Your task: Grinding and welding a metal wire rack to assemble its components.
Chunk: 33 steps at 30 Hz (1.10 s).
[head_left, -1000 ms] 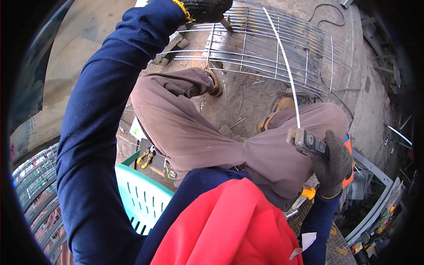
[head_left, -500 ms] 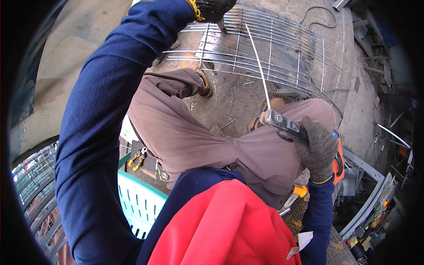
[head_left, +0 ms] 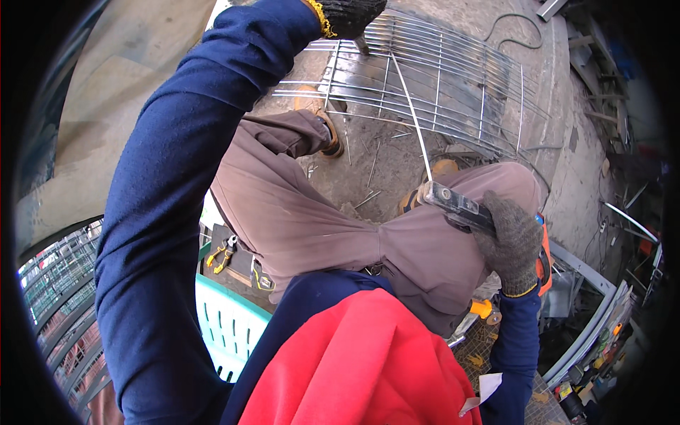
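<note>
My right hand [head_left: 511, 241], in a grey knit glove, is closed around the handle of a black welding electrode holder [head_left: 462, 207] above my right thigh. A long pale welding rod [head_left: 412, 113] sticks out of its jaw, and its far end overlaps the grid of thin metal bars [head_left: 460, 99] in front of me. My left hand [head_left: 347, 17], in a dark glove with a yellow cuff edge, reaches over the grid's far left and is cut off by the top edge. A short grey metal piece [head_left: 362, 45] shows just under it; the grip itself is hidden.
Yellow-handled pliers [head_left: 224, 256] lie by my left thigh, near a turquoise slotted plastic basket [head_left: 230, 322]. An orange tool [head_left: 545, 265] is beside my right hand. Loose rod offcuts lie on the floor between my boots. A cable [head_left: 520, 15] curls behind the grid.
The view has shifted slightly. My left arm and hand appear a little further right; the welding rod and its holder hold nearly the same pose over the grid.
</note>
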Motion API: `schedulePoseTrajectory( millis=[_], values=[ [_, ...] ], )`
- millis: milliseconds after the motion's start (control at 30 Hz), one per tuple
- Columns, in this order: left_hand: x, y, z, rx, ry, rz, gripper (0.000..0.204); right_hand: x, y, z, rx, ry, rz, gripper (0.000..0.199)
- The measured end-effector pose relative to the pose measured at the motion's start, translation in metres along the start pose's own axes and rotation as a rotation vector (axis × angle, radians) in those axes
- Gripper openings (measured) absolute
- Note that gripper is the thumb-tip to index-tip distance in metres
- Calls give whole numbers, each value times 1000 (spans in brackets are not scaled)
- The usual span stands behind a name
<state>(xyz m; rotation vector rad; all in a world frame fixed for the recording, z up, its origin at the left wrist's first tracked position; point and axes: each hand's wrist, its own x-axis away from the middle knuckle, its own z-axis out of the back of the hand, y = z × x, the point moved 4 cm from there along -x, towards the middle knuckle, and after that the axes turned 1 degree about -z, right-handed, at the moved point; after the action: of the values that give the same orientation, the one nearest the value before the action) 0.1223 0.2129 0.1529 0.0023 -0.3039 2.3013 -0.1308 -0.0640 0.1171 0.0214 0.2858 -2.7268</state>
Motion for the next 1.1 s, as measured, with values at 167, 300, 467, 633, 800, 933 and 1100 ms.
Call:
schedulePoseTrajectory(
  millis=[167, 300, 467, 633, 800, 933, 1100],
  values=[
    [1, 0, -2, -16, 45, -57, 17, 0, 0, 2, -33, -16, -7, 50],
    [0, 0, -4, -20, 56, -46, 16, 1, 0, -1, -19, -8, 16, 50],
    [1, -1, -5, -5, 80, -54, 16, 2, 1, -2, -29, -9, 18, 49],
    [5, 1, 2, 7, 70, -51, 17, 2, 1, -3, 7, -23, 28, 49],
    [3, 0, -2, 12, 65, -36, 17, 0, 0, -3, 13, -30, 25, 49],
    [-1, -1, -5, 2, 29, -20, 17, -2, -1, -3, -12, -45, 15, 49],
    [2, 1, 3, 24, 14, -7, 17, -2, 0, -3, -17, -66, -2, 49]
  ],
)
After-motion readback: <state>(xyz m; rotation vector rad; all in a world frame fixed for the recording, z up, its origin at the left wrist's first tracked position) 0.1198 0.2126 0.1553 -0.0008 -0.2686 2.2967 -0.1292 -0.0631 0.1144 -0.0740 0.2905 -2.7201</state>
